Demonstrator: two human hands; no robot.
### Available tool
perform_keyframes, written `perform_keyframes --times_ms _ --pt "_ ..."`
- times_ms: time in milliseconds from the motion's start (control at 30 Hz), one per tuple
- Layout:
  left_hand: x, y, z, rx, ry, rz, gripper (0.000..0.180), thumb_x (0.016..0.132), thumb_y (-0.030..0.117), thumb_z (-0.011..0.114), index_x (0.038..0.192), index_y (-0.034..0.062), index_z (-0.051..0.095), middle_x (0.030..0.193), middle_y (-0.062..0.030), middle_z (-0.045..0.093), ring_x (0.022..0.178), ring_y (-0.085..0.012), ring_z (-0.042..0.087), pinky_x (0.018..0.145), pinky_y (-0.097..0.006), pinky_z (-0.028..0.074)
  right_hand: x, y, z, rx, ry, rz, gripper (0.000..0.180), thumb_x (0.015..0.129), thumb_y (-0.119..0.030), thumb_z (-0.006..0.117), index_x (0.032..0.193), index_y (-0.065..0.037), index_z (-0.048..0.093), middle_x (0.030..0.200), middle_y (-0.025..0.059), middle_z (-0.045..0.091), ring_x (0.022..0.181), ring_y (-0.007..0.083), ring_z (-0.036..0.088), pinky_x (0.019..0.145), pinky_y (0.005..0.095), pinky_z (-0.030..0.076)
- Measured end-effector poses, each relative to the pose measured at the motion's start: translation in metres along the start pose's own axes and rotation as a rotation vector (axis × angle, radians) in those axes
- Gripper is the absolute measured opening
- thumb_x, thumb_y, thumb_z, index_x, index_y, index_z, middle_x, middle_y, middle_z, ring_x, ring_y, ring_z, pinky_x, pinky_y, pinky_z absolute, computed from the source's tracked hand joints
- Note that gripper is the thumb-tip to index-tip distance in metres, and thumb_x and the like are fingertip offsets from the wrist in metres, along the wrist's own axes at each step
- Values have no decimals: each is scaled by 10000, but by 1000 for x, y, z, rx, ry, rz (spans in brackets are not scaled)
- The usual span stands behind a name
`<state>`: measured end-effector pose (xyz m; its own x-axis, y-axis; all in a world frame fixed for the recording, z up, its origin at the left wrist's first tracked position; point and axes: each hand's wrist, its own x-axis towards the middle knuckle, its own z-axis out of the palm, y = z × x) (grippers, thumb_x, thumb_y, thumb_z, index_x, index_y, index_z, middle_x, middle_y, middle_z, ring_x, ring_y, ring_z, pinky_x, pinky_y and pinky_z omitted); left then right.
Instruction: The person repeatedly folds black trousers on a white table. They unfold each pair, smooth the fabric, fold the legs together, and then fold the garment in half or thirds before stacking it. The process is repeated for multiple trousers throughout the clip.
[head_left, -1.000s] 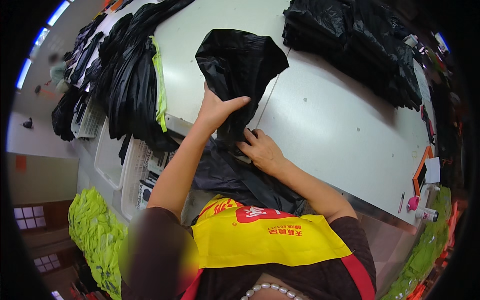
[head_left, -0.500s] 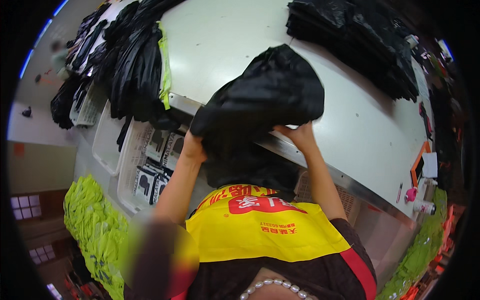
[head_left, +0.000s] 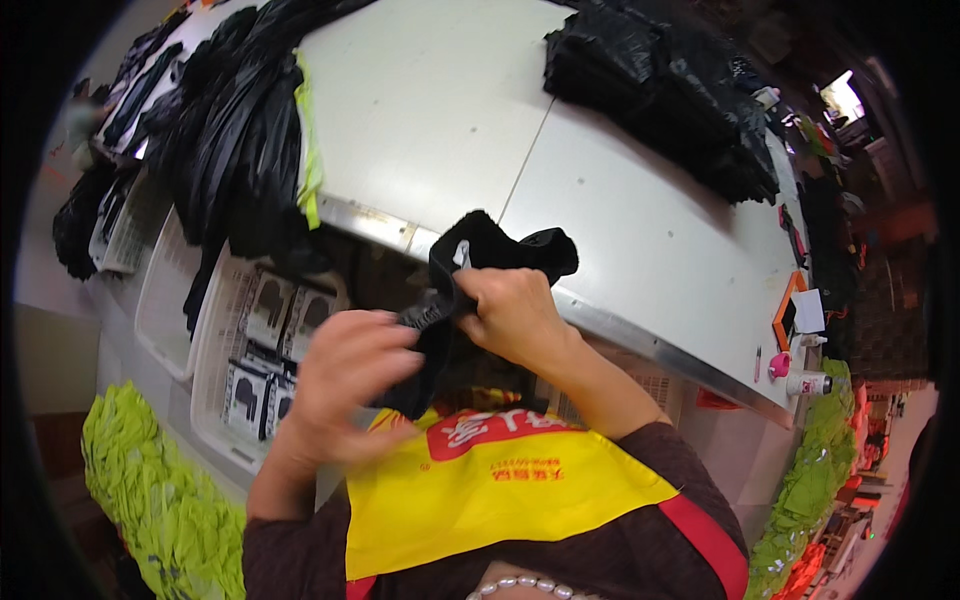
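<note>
A black fabric garment (head_left: 500, 245) with a fuzzy edge and a small white label hangs bunched in front of me, over the table's front edge. My right hand (head_left: 515, 312) is closed round a fold of it, just below the label. Close by on the left, my left hand (head_left: 350, 375) is smeared by motion. Its fingers are apart from the thumb and nothing shows between them. The garment's lower part drops behind the left hand toward my yellow apron (head_left: 480, 500), so I cannot make out its full shape.
Stacked black garments (head_left: 660, 95) lie on the white table (head_left: 420, 120) at the far right. More black garments (head_left: 235, 140) drape over its left end. White baskets (head_left: 215, 400) with small packages stand below. Lime-green fabric (head_left: 150, 490) is heaped at left. A cup (head_left: 808, 383) stands at right.
The black garment has come down off the table toward me and is more bunched. My left hand has let go and moved nearer me; my right hand has shifted left and grips a fold.
</note>
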<state>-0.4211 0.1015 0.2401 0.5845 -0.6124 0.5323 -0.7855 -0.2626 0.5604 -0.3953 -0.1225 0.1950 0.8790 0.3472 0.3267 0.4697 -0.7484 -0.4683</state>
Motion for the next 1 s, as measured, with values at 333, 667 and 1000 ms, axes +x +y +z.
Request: perform_keyframes --times_ms 333,667,1000 --pt "-41 -15 -1 323 53 -136 292 686 -59 563 971 -17 609 1020 -154 513 815 -271 546 705 -319 461 -26 -40 8 -43 -265 -223 271 696 -289 716 738 -59 581 693 98 587 612 282 584 545 352 455" --pt "-80 -48 -57 585 -293 -469 198 698 -6 584 893 -17 617 1057 -173 546 1040 -304 497 918 -362 407 -31 14 -16 -532 -382 -92 181 783 -236 631 734 -71 575 660 88 587 605 255 586 541 341 469" --pt "-89 -50 -115 425 -71 -191 162 663 35 709 793 -18 629 1093 -151 559 965 -270 559 830 -348 454 -15 -8 -77 -515 -232 -383 290 683 -233 716 632 -95 467 583 41 471 505 186 459 498 294 394"
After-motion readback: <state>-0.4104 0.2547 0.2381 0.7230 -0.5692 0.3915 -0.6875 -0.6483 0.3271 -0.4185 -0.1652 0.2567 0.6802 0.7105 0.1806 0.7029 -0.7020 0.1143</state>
